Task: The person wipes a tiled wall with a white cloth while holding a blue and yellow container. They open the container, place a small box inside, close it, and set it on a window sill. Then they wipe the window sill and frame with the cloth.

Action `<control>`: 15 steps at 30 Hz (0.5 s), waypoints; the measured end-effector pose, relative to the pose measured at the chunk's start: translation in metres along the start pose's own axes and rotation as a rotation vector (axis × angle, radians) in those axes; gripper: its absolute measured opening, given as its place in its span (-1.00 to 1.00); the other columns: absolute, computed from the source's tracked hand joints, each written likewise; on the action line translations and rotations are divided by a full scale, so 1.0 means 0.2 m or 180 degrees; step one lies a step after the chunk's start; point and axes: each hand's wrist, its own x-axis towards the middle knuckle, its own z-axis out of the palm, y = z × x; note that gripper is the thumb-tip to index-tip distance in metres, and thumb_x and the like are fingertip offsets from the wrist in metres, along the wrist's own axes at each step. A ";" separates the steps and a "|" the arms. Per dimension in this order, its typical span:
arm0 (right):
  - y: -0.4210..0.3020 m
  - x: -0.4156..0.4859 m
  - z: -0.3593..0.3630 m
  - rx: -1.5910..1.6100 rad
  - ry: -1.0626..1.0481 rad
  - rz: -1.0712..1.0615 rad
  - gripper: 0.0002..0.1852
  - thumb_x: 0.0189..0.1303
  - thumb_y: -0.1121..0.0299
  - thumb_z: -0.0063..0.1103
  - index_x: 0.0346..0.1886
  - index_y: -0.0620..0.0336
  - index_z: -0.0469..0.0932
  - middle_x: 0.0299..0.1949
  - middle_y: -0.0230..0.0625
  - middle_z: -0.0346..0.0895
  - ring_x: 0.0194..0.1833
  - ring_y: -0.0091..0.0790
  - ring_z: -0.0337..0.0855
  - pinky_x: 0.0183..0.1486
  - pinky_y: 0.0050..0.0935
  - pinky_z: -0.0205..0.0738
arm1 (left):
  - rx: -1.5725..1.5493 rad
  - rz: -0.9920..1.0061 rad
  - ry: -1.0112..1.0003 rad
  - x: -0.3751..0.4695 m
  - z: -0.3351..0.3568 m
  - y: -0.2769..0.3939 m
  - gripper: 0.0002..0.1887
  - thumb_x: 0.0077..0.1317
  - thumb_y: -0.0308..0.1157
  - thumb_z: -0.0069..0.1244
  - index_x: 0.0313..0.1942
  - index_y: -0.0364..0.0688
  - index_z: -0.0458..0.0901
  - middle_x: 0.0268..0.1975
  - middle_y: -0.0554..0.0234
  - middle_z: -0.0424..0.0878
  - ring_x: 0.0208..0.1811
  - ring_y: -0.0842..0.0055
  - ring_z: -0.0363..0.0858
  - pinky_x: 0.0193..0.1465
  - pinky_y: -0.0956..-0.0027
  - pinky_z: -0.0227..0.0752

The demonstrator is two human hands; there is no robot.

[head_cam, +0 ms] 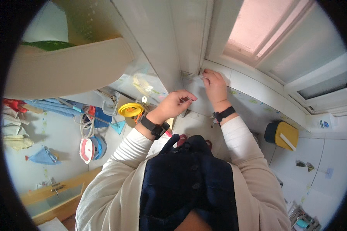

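My right hand (216,87) reaches to the tiled corner where the white window ledge (243,82) meets the wall. Its thumb and fingertips pinch a small whitish piece (202,72), too small to name. Lower and to the left is my left hand (173,106), its fingers curled in towards the thumb. Something tiny and pale may show at those fingertips, but I cannot make it out. The hands are apart. Each wrist wears a black band. Past the ledge stands a white-framed window (266,34).
A beige curved panel (72,69) juts in at upper left. Below it are a yellow-lidded bin (131,109), a light-blue triangular tool head (118,126), folding basins (87,150) and hanging cloths (16,127). At right, a yellow-and-dark box (287,135) is against the wall, near a white packet (321,122).
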 end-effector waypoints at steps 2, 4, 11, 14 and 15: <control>-0.02 0.02 0.06 -0.0209 -0.0069 -0.0085 -0.91 -0.02 0.50 0.28 -0.38 0.20 0.61 -0.24 -0.20 0.63 -0.15 -0.12 0.61 -0.08 -0.28 0.52 | 0.0005 0.0071 0.0015 -0.02 -0.02 -0.02 -0.82 0.29 -0.58 -0.04 -0.12 -0.27 0.63 -0.23 0.26 0.62 -0.23 0.62 0.58 -0.14 0.51 0.47; -0.02 0.04 0.07 -0.0438 -0.0126 -0.0052 -0.93 -0.02 0.51 0.26 -0.41 0.20 0.59 -0.26 -0.21 0.61 -0.17 -0.11 0.60 -0.10 -0.26 0.52 | -0.0050 -0.0006 0.0005 -0.04 -0.03 -0.04 -0.82 0.29 -0.57 -0.04 -0.12 -0.28 0.63 -0.22 0.25 0.63 -0.23 0.62 0.58 -0.13 0.50 0.47; -0.02 0.06 0.00 -0.0868 -0.0719 -0.0475 -0.93 -0.01 0.49 0.12 -0.42 0.26 0.54 -0.32 -0.17 0.55 -0.18 -0.10 0.53 -0.10 -0.25 0.47 | -0.0206 0.0123 0.0096 -0.06 0.01 -0.05 -0.82 0.29 -0.55 -0.03 -0.12 -0.27 0.63 -0.24 0.27 0.65 -0.24 0.62 0.58 -0.13 0.51 0.46; -0.03 0.05 -0.03 -0.0959 -0.0778 -0.0612 -0.94 0.00 0.50 0.13 -0.43 0.25 0.55 -0.34 -0.17 0.55 -0.19 -0.10 0.53 -0.10 -0.25 0.48 | -0.0271 0.0218 0.0095 -0.08 -0.01 -0.05 -0.82 0.29 -0.56 -0.03 -0.12 -0.27 0.63 -0.24 0.27 0.65 -0.23 0.62 0.59 -0.12 0.51 0.46; -0.03 0.04 -0.05 -0.0966 -0.0728 -0.0656 -0.96 0.02 0.49 0.15 -0.43 0.24 0.56 -0.35 -0.17 0.56 -0.21 -0.09 0.54 -0.13 -0.23 0.48 | -0.0328 0.0278 0.0092 -0.09 -0.02 -0.05 -0.82 0.29 -0.56 -0.03 -0.12 -0.27 0.63 -0.24 0.27 0.65 -0.23 0.62 0.59 -0.11 0.51 0.46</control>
